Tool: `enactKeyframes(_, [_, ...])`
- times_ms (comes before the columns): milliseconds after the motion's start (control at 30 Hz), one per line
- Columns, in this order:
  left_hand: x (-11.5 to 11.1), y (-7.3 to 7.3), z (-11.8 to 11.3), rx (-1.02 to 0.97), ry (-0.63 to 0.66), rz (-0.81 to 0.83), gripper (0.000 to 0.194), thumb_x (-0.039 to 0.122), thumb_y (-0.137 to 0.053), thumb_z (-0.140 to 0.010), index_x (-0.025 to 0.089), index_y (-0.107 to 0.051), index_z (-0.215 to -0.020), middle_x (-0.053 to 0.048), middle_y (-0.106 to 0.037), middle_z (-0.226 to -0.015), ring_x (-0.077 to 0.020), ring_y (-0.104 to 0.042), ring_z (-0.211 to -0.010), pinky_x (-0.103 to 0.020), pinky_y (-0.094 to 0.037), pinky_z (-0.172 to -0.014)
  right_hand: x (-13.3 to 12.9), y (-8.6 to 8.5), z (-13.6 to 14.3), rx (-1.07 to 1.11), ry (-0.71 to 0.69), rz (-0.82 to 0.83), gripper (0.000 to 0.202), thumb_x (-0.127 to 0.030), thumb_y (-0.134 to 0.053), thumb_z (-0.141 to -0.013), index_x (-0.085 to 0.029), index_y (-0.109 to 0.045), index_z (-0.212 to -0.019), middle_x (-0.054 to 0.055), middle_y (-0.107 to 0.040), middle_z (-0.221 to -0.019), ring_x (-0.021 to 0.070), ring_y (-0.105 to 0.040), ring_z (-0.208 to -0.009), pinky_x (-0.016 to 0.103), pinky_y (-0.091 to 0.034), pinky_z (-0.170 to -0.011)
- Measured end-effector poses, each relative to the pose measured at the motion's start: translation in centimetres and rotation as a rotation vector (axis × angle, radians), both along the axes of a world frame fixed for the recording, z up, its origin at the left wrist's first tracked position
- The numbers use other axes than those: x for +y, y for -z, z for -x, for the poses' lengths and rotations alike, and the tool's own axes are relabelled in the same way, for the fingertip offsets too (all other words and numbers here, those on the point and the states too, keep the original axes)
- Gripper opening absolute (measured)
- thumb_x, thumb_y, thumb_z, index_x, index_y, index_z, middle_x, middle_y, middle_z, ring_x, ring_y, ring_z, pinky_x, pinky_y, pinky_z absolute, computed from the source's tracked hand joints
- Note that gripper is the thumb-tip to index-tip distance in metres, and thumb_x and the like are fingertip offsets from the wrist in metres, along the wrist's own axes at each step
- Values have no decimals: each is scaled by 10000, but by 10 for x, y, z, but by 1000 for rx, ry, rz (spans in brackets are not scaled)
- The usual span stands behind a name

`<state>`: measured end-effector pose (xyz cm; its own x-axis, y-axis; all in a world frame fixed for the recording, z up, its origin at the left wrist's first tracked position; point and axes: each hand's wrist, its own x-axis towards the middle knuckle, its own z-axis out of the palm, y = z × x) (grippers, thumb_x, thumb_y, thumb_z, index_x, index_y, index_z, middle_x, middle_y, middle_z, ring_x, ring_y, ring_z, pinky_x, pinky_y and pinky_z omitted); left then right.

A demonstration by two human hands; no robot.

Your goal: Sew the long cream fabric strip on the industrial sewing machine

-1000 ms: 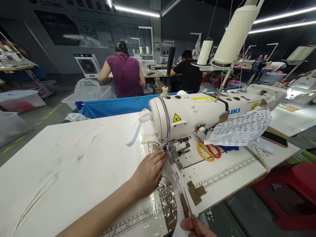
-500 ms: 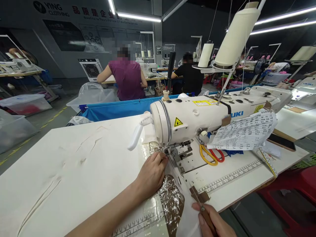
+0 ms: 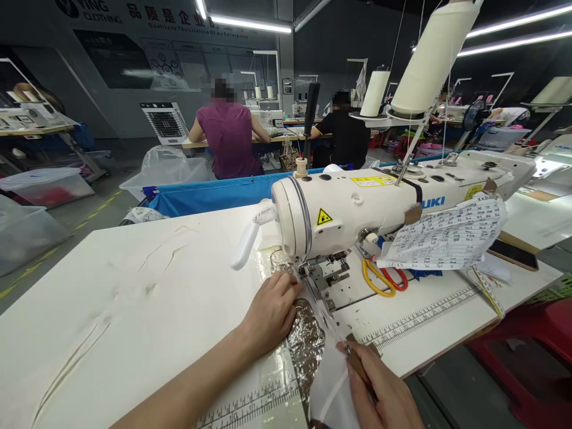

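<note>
My left hand (image 3: 276, 304) lies beside the needle area of a white sewing machine (image 3: 339, 208), its fingers bunched and closed on the edge of white fabric (image 3: 333, 381). That fabric runs from the presser foot (image 3: 305, 271) toward me, beside a shiny, clear-covered brown patch (image 3: 308, 342). In my right hand (image 3: 379, 381) is an awl (image 3: 357, 363) with a wooden handle and a thin metal shaft. The shaft points up and left along the fabric, close to the machine's metal guide; whether its tip touches the cloth I cannot tell.
Yellow-handled scissors (image 3: 378, 279) and a red-handled pair (image 3: 395, 278) lie under the machine arm. Printed paper (image 3: 442, 235) hangs in front of it. A phone (image 3: 513, 254) and a tape measure (image 3: 489, 295) are at right. Thread cones (image 3: 435, 56) stand above. Two people sit beyond.
My right hand has moved up and left with the awl, bringing its shaft over the fabric near the guide. The fabric has shifted slightly; my left hand stays almost in place.
</note>
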<state>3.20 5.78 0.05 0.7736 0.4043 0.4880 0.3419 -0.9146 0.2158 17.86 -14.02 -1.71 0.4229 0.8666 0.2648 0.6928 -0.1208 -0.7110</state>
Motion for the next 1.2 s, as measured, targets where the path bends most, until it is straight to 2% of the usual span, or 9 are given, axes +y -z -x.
enactKeyframes(100, [-1,0,1,-45,98,37,331,59,-342,-927,136,-557,-1166,-104,-587,-1046,-222,-530,-934,-388,-522,-806,4,-2,-1,25,-54,-41,413,-508,-319,-1068,-288,-633,-1221,81,-739,-1075,231,-731,-883,205,-591,-664])
enactKeyframes(200, [-1,2,2,-35,143,27,303,74,-351,-935,147,-570,-1131,-106,-599,-1071,-223,-539,-968,-396,-513,-841,7,-3,-4,-1,-98,-27,381,-431,-325,-1076,-252,-604,-1262,102,-728,-1093,231,-727,-921,215,-599,-702])
enactKeyframes(400, [0,3,1,43,48,-21,364,53,-365,-898,128,-562,-1195,-123,-579,-1111,-237,-544,-996,-413,-522,-865,18,-4,-11,-50,-220,3,296,-239,-382,-1043,-228,-559,-1280,95,-716,-1147,212,-714,-996,209,-598,-741])
enactKeyframes(567, [2,0,0,87,11,-57,398,66,-406,-862,110,-556,-1228,-138,-564,-1130,-265,-543,-1014,-439,-532,-869,35,-1,-8,-85,-188,-127,280,-192,-346,-1020,-231,-548,-1210,88,-713,-1060,211,-719,-901,205,-564,-567])
enactKeyframes(733, [3,-4,-1,59,12,-64,364,64,-396,-889,91,-553,-1216,-135,-587,-1086,-254,-550,-983,-423,-546,-840,47,-7,-3,-225,-182,-150,295,-131,-307,-991,-221,-509,-1187,74,-686,-966,230,-706,-816,290,-572,-612])
enactKeyframes(900, [3,-6,0,41,60,-78,302,72,-408,-893,134,-593,-1124,-120,-596,-1086,-238,-572,-972,-412,-549,-833,55,-17,2,-353,-177,-132,302,-100,-286,-966,-190,-508,-1150,85,-683,-905,241,-707,-714,314,-569,-528])
enactKeyframes(1000, [5,-3,-1,53,50,-90,306,76,-406,-891,136,-593,-1127,-120,-587,-1093,-253,-577,-972,-428,-556,-806,55,-18,0,-378,-170,-117,301,-101,-289,-963,-186,-527,-1125,89,-686,-891,248,-708,-705,317,-569,-523])
enactKeyframes(1100, [7,1,-4,52,12,-68,333,90,-381,-896,142,-594,-1147,-122,-588,-1092,-275,-580,-975,-452,-559,-804,49,-12,-3,-324,-205,-149,285,-133,-329,-983,-205,-537,-1162,86,-704,-949,256,-719,-761,315,-577,-582])
enactKeyframes(1200, [2,1,-9,84,-35,-65,300,155,-450,-867,108,-628,-1104,-133,-613,-1022,-276,-604,-912,-443,-581,-770,45,-5,-2,-153,-242,-232,239,-212,-397,-1028,-274,-557,-1194,63,-719,-1026,254,-721,-875,307,-587,-703])
